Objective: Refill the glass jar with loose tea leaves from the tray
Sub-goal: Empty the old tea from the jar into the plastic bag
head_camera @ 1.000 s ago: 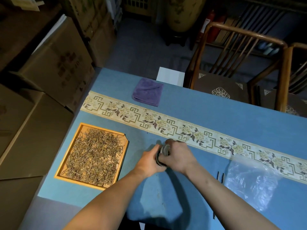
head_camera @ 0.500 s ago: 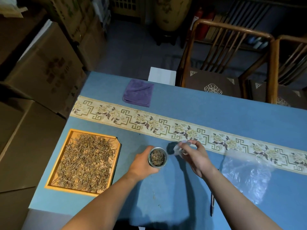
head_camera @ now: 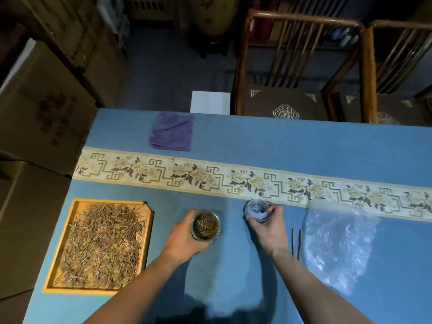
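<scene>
Tea leaves (head_camera: 100, 245) lay heaped in a yellow-rimmed wooden tray (head_camera: 61, 242) at the near left of the blue desk (head_camera: 304, 150). Just right of the tray, the left hand (head_camera: 184, 237) gripped the glass jar (head_camera: 205, 225), its fingers curled round the jar's side. The jar stood upright with its mouth uncovered, and some tea showed inside it. The right hand (head_camera: 268, 228), a little apart to the right, held the jar's lid (head_camera: 257, 210), a clear round piece, with thumb and fingers pinched round its rim; whether the lid touched the desk could not be told.

A pale patterned runner (head_camera: 233, 181) crossed the desk from left to right just beyond both hands. A folded purple cloth (head_camera: 173, 132) lay on the far side of the runner, toward the left. At the near right, a crumpled clear plastic bag (head_camera: 339, 244) lay flat on the desk, and two thin dark sticks (head_camera: 295, 242) lay side by side between the bag and the right wrist. Beyond the far edge stood two wooden chairs (head_camera: 292, 66), a white box (head_camera: 210, 101), and, to the left, stacked cardboard cartons (head_camera: 42, 101).
</scene>
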